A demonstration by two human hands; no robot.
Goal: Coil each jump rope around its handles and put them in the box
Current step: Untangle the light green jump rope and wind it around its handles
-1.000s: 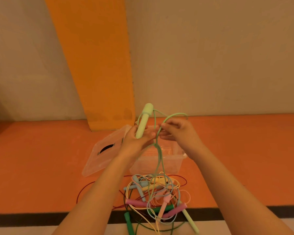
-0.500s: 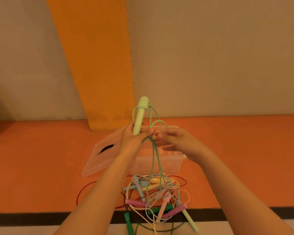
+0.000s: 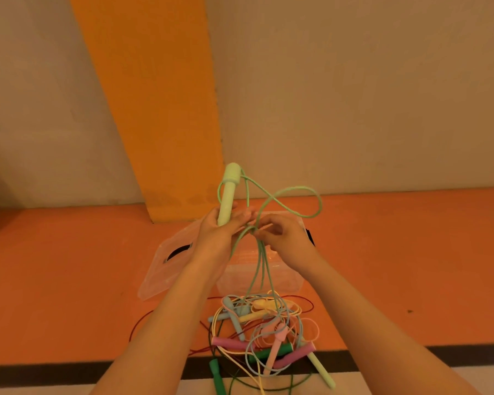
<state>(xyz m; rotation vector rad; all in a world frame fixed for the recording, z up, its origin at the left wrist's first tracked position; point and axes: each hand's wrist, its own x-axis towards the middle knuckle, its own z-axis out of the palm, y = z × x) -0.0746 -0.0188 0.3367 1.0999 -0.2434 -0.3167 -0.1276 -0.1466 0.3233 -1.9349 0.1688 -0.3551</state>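
My left hand was clenched around the pale green handle, holding it nearly upright. My right hand, just beside it at 3 o'clock, pinched the green cord where the strands crossed. One loose loop stood out toward 2 o'clock, and only a turn or so sat under the handle's cap.

The other strands hung straight down to 6 o'clock, into the heap of ropes on the floor. This rope's second handle lay at the heap's 5 o'clock edge, partly under a pink handle.

Winding on could have hauled other cords up with mine or tightened a knot. If my pinch slackened, the open loop might have sprung off the cap.

The clear box sat beyond the heap at 12 o'clock with its lid propped against its 9 o'clock side, and no rope visible inside.
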